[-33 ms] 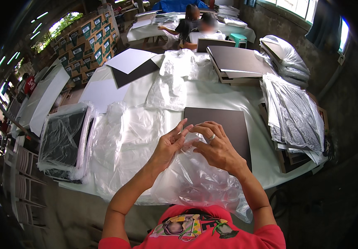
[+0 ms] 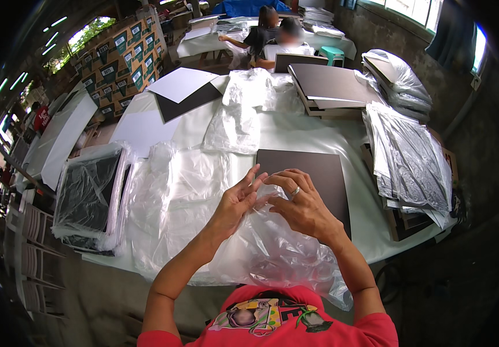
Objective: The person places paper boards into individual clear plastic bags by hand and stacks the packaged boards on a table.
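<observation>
My left hand (image 2: 233,207) and my right hand (image 2: 312,213) meet over the near middle of the table. Between them is the upper edge of a crumpled clear plastic bag (image 2: 272,248), which drapes over the table's front edge toward my red shirt. The left fingers are bent, with the thumb near the plastic. My right hand, a ring on one finger, curls its fingers and thumb toward the left fingertips. The exact grip is partly hidden. Just beyond my hands, a flat dark brown panel (image 2: 310,168) lies on the table, its near part covered by my right hand and the bag.
More clear plastic bags (image 2: 180,179) lie to the left, beside a plastic-wrapped dark panel stack (image 2: 87,191). White and black sheets (image 2: 183,85) are farther back. At right stand brown panels (image 2: 336,81) and a plastic-covered stack (image 2: 408,162). Two people sit near the far table (image 2: 197,47).
</observation>
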The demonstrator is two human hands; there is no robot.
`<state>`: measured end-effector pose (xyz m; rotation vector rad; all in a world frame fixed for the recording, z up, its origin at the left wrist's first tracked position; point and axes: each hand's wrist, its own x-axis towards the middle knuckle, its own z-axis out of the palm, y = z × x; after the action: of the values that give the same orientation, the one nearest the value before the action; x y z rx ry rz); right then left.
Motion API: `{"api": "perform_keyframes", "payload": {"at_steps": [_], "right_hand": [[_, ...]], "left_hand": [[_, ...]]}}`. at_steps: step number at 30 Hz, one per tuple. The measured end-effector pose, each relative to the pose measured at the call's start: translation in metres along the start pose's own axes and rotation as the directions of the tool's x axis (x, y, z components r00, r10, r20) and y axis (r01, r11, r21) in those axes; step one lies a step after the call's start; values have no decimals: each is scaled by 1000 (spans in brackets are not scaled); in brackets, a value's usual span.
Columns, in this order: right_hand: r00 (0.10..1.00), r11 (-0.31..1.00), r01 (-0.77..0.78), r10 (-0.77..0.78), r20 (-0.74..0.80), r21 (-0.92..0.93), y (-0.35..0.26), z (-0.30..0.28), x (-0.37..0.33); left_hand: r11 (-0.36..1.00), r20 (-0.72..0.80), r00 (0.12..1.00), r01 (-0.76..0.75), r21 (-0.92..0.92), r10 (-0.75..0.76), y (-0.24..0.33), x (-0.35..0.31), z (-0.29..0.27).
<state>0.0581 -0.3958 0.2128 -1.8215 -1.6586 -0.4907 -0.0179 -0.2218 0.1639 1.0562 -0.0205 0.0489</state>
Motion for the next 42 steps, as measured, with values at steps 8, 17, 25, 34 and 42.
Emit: {"api": "perform_keyframes", "payload": {"at_steps": [8,17,25,34,42], "right_hand": [[1000,999,11,-12,27,49,-1,3,0],[998,998,54,-56,42,41,-1,9,-2],[799,647,-581,339,497,493,24,16,-4],[844,784,-504,357,400,363,13,23,10],[992,978,-89,70,107,189,-1,18,8]], "left_hand": [[989,37,993,-113,95,110,5,-5,6],[992,-66,990,-120,37,123,3,-6,4],[985,-45,990,-126,119,132,28,-18,5],[986,-33,999,1,167,5,21,-25,-11],[974,-18,996,-87,210,92,21,-20,-2]]}}
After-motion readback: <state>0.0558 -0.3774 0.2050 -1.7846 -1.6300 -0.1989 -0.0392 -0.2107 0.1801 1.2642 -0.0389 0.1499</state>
